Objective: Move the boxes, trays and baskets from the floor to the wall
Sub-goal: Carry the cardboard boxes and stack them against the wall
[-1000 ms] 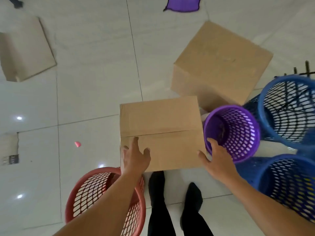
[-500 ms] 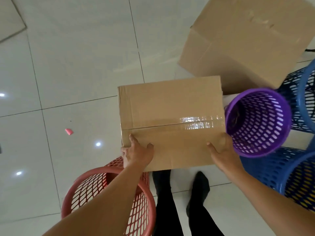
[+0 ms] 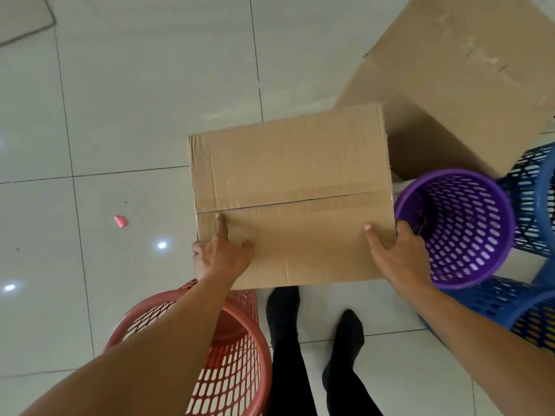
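The small box [image 3: 288, 175] is between the red basket [image 3: 240, 364] and the purple basket [image 3: 468, 223]; my left hand [image 3: 220, 259] clasps its near left corner, forefinger flat on top; my right hand [image 3: 401, 259] grips its right edge, thumb on top. Whether it touches the floor [image 3: 150, 100] I cannot tell.

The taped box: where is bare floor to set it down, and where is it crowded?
Bare tiles lie left of the taped box, around the pink scrap and past the red basket; also ahead, left of the large box. The right side is crowded: purple basket and blue baskets.
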